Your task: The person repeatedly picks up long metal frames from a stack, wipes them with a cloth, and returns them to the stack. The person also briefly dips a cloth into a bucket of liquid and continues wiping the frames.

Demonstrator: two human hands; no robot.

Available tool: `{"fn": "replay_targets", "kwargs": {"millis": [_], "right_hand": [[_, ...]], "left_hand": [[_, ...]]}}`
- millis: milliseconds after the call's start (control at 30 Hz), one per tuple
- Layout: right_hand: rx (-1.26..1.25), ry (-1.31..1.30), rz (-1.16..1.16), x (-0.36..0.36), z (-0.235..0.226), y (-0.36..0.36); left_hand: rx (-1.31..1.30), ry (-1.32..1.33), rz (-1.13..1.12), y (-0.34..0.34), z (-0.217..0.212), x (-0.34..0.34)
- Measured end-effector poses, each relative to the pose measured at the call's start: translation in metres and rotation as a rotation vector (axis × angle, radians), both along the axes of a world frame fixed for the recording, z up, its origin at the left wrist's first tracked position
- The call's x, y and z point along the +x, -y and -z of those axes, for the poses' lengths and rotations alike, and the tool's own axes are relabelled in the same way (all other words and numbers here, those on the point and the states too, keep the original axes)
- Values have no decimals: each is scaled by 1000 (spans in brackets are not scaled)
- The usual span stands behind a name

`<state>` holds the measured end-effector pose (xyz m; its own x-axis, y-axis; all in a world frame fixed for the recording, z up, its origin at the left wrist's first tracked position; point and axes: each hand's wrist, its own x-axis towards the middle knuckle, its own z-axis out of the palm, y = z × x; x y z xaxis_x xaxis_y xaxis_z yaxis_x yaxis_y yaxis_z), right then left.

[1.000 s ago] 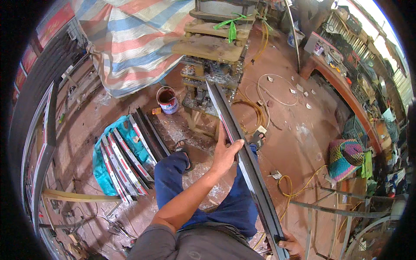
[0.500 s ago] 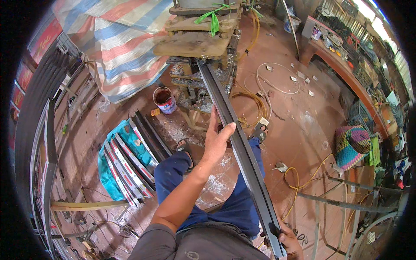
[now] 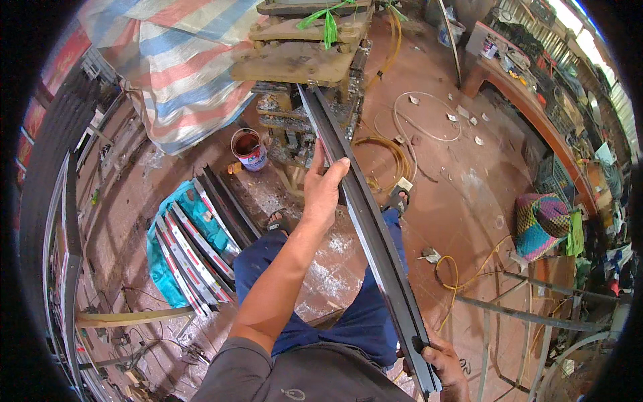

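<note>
The left forearm (image 3: 274, 275) extends forward and slightly rightward from the trunk. The left hand (image 3: 323, 194) grips, its thumb (image 3: 338, 170) spread from the index finger, which points forward. The right hand (image 3: 443, 365), low and nearer the body, also grips, its fingers partly hidden.

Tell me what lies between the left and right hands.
The head view shows the dark grooved bar spanning from the left hand to the right hand.
</note>
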<state>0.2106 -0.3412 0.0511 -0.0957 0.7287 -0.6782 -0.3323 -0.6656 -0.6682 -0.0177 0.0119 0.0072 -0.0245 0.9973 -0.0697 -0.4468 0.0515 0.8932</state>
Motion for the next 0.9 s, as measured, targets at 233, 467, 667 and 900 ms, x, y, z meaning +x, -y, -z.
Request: {"fn": "replay_targets", "kwargs": {"millis": [233,467,667,900], "right_hand": [[-37,-18,32,1,5,0],[-42,-41,33,0,1,-3],[-60,-82,1,2,2,-5],[-23,-29,70,4,7,0]], "left_hand": [[12,-2,-25,-5,6,1],[-5,13,1,-6,11,0],[-26,27,-6,-4,5,1],[-29,0,-13,-3,4,2]]}}
